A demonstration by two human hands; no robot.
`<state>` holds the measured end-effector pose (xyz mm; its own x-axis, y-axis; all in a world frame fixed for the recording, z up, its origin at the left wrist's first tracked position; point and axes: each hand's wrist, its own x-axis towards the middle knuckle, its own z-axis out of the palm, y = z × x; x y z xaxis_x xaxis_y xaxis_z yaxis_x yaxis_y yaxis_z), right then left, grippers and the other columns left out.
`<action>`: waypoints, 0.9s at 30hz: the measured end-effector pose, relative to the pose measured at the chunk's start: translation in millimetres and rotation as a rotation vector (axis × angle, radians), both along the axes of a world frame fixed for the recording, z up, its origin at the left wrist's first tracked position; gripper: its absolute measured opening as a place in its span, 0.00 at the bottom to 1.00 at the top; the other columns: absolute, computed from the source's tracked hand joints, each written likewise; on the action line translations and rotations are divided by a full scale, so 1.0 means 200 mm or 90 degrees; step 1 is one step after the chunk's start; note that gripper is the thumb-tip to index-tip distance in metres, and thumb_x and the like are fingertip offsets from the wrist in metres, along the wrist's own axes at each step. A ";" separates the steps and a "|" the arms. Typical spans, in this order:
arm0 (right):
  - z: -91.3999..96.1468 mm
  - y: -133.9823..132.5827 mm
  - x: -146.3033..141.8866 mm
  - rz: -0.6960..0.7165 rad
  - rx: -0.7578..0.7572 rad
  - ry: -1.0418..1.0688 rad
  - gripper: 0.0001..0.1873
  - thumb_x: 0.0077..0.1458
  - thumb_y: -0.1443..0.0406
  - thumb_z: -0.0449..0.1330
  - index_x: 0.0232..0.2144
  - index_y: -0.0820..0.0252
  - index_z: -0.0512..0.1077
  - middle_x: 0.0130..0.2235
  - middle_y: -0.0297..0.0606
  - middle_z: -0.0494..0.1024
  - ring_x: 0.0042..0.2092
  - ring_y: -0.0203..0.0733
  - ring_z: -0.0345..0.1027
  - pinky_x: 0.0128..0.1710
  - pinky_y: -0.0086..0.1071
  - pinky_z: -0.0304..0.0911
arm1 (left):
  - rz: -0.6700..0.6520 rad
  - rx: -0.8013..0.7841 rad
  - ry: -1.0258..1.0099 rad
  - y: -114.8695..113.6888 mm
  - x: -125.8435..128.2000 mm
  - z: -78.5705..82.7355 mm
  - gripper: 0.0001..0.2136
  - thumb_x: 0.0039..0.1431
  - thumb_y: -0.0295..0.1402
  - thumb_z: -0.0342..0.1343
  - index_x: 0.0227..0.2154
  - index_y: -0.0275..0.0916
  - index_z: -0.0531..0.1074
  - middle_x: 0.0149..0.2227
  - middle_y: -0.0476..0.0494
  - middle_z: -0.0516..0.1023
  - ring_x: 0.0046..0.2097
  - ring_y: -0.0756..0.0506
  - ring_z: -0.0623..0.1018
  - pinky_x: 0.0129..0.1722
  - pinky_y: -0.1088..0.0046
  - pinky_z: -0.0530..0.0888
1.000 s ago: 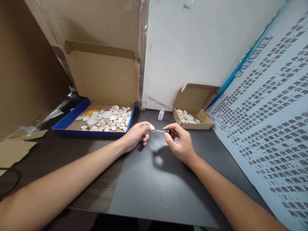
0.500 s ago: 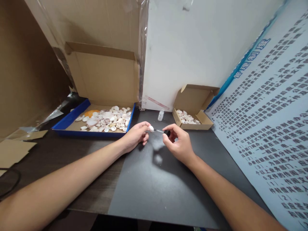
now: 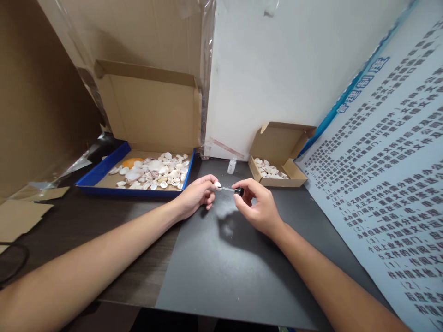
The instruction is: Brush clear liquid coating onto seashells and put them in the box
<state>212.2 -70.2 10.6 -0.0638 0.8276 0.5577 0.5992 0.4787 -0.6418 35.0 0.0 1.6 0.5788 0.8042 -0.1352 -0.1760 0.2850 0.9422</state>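
Between thumb and finger, my left hand (image 3: 198,193) pinches a small white seashell (image 3: 218,185) above the dark tabletop. My right hand (image 3: 258,202) grips the black cap of a brush applicator (image 3: 238,191), whose thin clear stem points left. The dark tip of the stem meets the shell, or lies right in front of it. Behind the hands stands a small clear bottle (image 3: 231,166) with a pale label, upright and without a cap.
To the left, a blue-edged box (image 3: 104,177) with a raised cardboard lid holds many shells (image 3: 157,170). A smaller open cardboard box (image 3: 282,182) with shells is at the back right. Cardboard pieces (image 3: 24,216) lie far left; a printed board (image 3: 387,152) leans at the right.
The applicator has shifted slightly left, and its tip now overlaps the shell more. My left hand has stayed nearly still with the shell.
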 end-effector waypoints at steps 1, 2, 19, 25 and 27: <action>0.00 0.00 0.00 0.003 0.002 -0.011 0.07 0.52 0.67 0.57 0.36 0.58 0.71 0.26 0.30 0.66 0.23 0.32 0.58 0.25 0.28 0.58 | -0.004 -0.001 0.002 0.00 0.00 0.00 0.05 0.50 0.29 0.54 0.28 0.40 0.63 0.17 0.57 0.58 0.18 0.54 0.62 0.15 0.81 0.63; 0.00 0.00 0.00 -0.005 0.008 -0.021 0.07 0.51 0.68 0.57 0.35 0.58 0.71 0.26 0.30 0.65 0.23 0.32 0.58 0.25 0.28 0.58 | -0.008 -0.002 0.004 0.00 0.00 0.00 0.04 0.50 0.29 0.54 0.28 0.40 0.63 0.17 0.57 0.59 0.18 0.53 0.63 0.15 0.81 0.63; 0.00 0.00 0.01 -0.035 0.032 -0.042 0.07 0.53 0.67 0.57 0.36 0.58 0.71 0.27 0.31 0.66 0.24 0.33 0.59 0.26 0.29 0.59 | -0.030 0.078 0.065 -0.02 0.01 -0.01 0.07 0.55 0.35 0.54 0.31 0.41 0.60 0.34 0.53 0.70 0.18 0.57 0.65 0.14 0.80 0.65; 0.00 0.00 0.01 -0.019 0.033 -0.026 0.06 0.53 0.67 0.57 0.36 0.58 0.71 0.26 0.30 0.66 0.23 0.32 0.58 0.26 0.29 0.59 | -0.042 0.100 0.075 -0.01 0.01 -0.02 0.06 0.57 0.34 0.52 0.32 0.41 0.60 0.34 0.53 0.69 0.19 0.57 0.64 0.14 0.82 0.64; 0.00 0.00 0.01 -0.039 0.035 -0.027 0.06 0.53 0.67 0.57 0.36 0.58 0.71 0.26 0.30 0.65 0.23 0.32 0.58 0.25 0.29 0.59 | -0.043 0.108 0.078 -0.01 0.01 -0.02 0.06 0.57 0.35 0.52 0.32 0.41 0.60 0.34 0.53 0.68 0.19 0.57 0.63 0.14 0.82 0.63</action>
